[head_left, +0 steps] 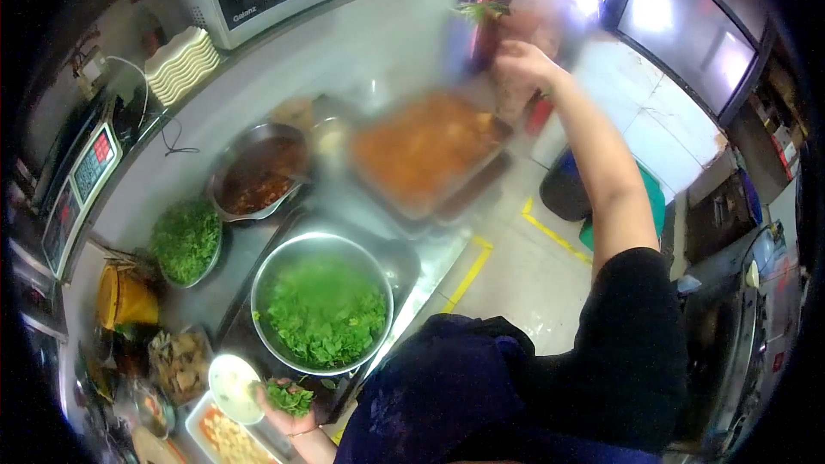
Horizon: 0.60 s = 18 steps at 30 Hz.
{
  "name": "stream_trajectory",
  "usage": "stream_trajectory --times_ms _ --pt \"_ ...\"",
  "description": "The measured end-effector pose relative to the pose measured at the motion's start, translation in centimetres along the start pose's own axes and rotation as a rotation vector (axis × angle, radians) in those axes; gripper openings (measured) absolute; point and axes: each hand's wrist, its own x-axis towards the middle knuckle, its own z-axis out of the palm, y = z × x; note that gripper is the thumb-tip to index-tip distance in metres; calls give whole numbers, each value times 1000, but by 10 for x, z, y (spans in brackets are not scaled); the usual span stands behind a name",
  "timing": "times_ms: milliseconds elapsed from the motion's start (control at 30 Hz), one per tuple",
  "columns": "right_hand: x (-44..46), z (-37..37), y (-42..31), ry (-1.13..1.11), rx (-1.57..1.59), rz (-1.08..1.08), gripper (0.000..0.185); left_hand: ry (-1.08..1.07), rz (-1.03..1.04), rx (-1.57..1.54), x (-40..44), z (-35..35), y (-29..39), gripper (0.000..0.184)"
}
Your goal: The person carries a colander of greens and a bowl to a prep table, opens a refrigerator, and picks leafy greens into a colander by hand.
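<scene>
My left hand (pixel 290 419) holds a small bunch of leafy greens (pixel 289 397) on its fingers at the lower left. It is beside a round pale dish (pixel 234 388) and just below a large metal bowl (pixel 261 335) heaped with chopped greens (pixel 325 309). My right arm stretches up and away. At its end, my right hand (pixel 526 63) has loosely bent fingers, and I see nothing between them. Some thin green leaves (pixel 481 9) are close above this hand, apart from it; what supports them is blurred.
A tray of orange-brown food (pixel 425 150) and a pot of dark sauce (pixel 260 170) are on the steel counter. Another bowl of greens (pixel 186 241), a yellow tub (pixel 126 296) and a scale (pixel 82 193) line the left. A blurred person (pixel 528 0) is at the back.
</scene>
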Motion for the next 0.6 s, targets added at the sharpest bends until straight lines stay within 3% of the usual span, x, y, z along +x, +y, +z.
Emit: stream_trajectory --times_ms 100,133,233,333,433,467,600 --pt "11 -8 38 257 -406 -218 76 20 6 8 -5 6 -2 24" --pt "10 -11 40 199 -405 -208 78 27 17 17 -7 9 -3 24" --pt "20 -10 45 -21 -366 -57 78 102 55 11 -16 36 -8 24" --pt "23 -5 56 98 -490 -103 69 58 24 26 -8 25 -9 26" --pt "21 -8 53 136 -504 140 58 54 40 85 -3 11 -7 34" --pt "22 -11 59 207 -468 180 49 59 40 98 -2 12 -9 37" --pt "34 -40 114 490 -500 242 44 10 70 92 -17 44 -15 41"
